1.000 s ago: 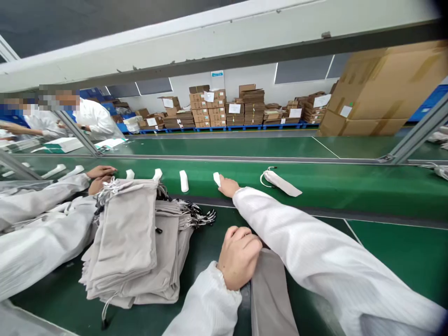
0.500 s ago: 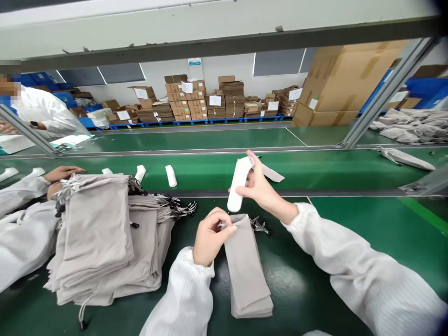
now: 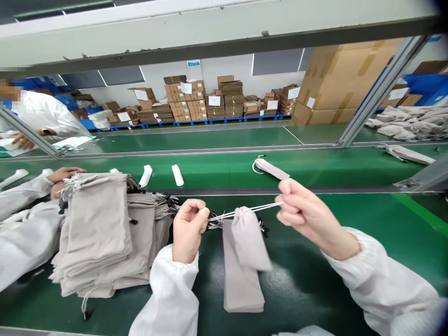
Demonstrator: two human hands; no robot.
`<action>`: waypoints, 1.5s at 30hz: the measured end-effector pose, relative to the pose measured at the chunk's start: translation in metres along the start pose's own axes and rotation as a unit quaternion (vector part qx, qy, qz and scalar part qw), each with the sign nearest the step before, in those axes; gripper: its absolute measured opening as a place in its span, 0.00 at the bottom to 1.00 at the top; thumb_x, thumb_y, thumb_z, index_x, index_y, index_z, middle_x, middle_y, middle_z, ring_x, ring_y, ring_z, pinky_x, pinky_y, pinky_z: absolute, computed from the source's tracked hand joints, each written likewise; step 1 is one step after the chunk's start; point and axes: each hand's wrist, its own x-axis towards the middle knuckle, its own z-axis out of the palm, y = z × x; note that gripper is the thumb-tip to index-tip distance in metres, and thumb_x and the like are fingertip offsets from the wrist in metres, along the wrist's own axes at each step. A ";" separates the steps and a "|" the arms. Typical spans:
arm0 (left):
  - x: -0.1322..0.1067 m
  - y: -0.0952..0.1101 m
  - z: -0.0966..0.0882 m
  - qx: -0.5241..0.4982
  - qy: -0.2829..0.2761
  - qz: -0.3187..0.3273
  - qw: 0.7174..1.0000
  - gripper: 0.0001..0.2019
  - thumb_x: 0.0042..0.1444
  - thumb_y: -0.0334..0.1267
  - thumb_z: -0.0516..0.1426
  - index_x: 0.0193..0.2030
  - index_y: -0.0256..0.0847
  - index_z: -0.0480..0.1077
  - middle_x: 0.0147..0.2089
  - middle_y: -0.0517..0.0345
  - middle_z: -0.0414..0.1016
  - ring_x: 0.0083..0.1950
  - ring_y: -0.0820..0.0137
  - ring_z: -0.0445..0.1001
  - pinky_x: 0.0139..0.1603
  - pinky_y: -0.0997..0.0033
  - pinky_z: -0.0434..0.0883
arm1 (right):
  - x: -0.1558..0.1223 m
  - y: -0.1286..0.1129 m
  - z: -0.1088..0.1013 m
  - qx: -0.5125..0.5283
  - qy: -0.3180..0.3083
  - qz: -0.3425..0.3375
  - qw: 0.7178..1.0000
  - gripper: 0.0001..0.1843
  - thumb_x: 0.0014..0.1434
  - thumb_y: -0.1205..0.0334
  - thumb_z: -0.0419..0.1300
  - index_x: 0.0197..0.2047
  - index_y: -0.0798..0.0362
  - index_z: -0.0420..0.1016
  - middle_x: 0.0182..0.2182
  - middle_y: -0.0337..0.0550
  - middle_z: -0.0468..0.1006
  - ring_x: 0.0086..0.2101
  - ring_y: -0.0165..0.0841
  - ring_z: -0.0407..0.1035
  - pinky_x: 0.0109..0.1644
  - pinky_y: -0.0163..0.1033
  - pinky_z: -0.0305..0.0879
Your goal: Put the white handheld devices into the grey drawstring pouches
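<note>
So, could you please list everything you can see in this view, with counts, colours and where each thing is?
held pouch: 1, beige-grey, hanging above the near belt
cords: a pair, white, stretched above the near belt
flat pouches: small stack, beige-grey, on the near belt under the held pouch
large pouch stack: many, beige-grey, left on the near belt
pouch: 1, beige-grey, on the far belt
white bars: several, white, in a row on the far belt
cardboard boxes: many, brown, stacked at the back
co-worker: 1, white coat, far left
left hand: 1, pinching the cords
right hand: 1, pinching the cords
</note>
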 end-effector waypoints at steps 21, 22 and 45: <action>-0.013 -0.071 0.000 0.577 -0.107 0.282 0.759 0.02 0.64 0.32 0.58 0.38 0.42 0.71 0.38 0.59 0.73 0.42 0.66 0.67 0.51 0.59 0.64 | 0.315 0.156 0.107 -0.692 -0.112 0.014 0.713 0.33 0.67 0.50 0.59 0.69 0.57 0.59 0.53 0.57 0.76 0.47 0.44 0.74 0.51 0.49 0.71; -0.014 -0.073 0.000 0.575 -0.097 0.284 0.761 0.02 0.64 0.32 0.58 0.40 0.43 0.71 0.40 0.59 0.73 0.43 0.65 0.67 0.52 0.58 0.63 | 0.321 0.165 0.114 -0.699 -0.102 0.021 0.708 0.31 0.68 0.50 0.58 0.68 0.56 0.60 0.54 0.55 0.74 0.48 0.43 0.73 0.52 0.51 0.71; -0.006 -0.014 0.010 0.134 -0.143 0.048 0.979 0.06 0.50 0.32 0.64 0.26 0.38 0.71 0.30 0.62 0.66 0.30 0.75 0.61 0.31 0.73 0.58 | 0.064 0.051 0.022 -0.102 0.033 -0.122 0.987 0.36 0.61 0.56 0.64 0.63 0.33 0.45 0.53 0.43 0.66 0.39 0.34 0.77 0.44 0.49 0.80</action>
